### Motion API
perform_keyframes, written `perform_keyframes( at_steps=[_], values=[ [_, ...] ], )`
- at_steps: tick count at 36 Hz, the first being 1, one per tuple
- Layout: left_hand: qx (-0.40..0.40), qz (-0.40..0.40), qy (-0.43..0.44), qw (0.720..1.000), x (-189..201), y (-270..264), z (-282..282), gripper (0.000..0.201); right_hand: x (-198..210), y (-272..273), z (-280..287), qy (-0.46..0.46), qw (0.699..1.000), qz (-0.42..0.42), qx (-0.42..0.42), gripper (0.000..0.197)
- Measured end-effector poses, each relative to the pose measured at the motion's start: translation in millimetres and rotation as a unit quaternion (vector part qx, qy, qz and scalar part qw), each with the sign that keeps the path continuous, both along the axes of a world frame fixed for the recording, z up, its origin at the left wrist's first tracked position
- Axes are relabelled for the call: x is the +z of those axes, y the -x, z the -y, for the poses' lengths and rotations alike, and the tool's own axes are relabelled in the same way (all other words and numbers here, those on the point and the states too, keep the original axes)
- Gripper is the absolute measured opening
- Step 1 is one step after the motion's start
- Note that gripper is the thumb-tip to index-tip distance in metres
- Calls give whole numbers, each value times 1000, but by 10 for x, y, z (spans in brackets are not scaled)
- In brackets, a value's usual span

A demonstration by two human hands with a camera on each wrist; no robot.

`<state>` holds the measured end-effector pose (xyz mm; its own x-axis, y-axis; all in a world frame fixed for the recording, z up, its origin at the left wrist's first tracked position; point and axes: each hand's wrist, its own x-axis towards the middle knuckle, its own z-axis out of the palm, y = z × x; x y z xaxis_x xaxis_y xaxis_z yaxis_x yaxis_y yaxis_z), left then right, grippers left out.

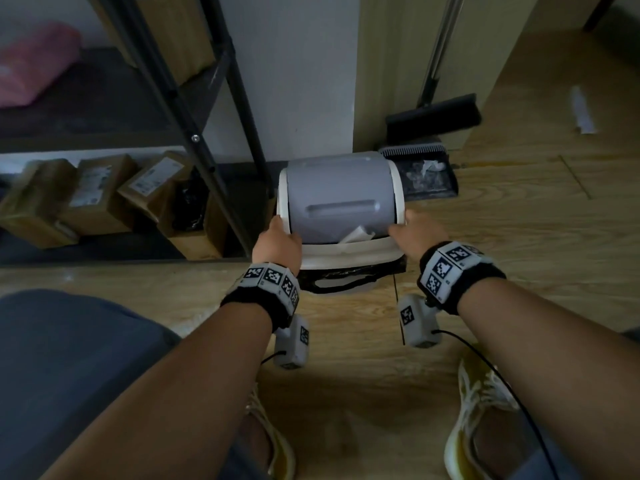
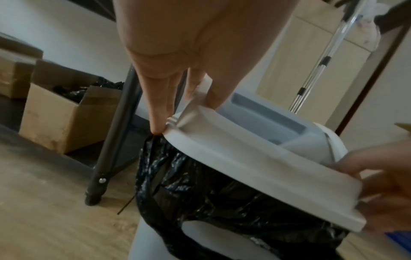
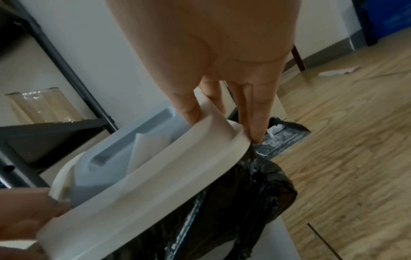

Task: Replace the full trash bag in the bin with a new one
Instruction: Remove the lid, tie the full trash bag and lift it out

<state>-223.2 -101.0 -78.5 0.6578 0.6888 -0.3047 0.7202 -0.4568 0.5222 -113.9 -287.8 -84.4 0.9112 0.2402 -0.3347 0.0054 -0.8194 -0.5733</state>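
Wooden floor [image 1: 519,237], a pale wall behind, dark metal shelving [image 1: 221,109] off to the left with cardboard boxes [image 1: 104,195] beneath. Between the two hands: a bin [image 2: 142,246] capped by a white lid frame [image 1: 349,252] with a grey swing flap [image 1: 341,195]. Left hand [image 1: 277,244] clamped on the frame's left edge, thumb on top and fingertips [image 2: 157,126] hooked under the rim; right hand [image 1: 412,230] gripping the opposite edge the same way. Early stage, by the look of it: lid being taken off, frame tilted and seemingly lifted clear of the bin's rim. Full black trash bag [image 2: 200,193] directly below both grips, inside the bin, top edge bunched over the rim, crinkled and dusty. White paper [image 3: 146,149] poking out past the flap. Left to do: set the lid aside, pull the bag out, fit a new one, replace the lid. No fresh bag identifiable for certain.
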Motion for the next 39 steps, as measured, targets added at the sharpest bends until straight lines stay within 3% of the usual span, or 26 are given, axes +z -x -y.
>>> perform_keyframes(
  at_steps=[13,20,24,27,39],
  values=[
    [12,25,-28,999,105,6,56,37,10,14,42,-126,991,6,-37,11],
    [7,39,-31,999,118,30,60,35,49,77,77,-165,985,49,-23,30],
    [19,85,-35,996,140,38,74,32,81,79,40,-192,979,67,-32,12],
    [27,114,-41,992,162,34,52,31,102,58,-5,-201,976,69,-40,28],
    [47,200,-40,978,331,13,-12,49,234,74,-89,-228,965,126,-30,33]
  ],
)
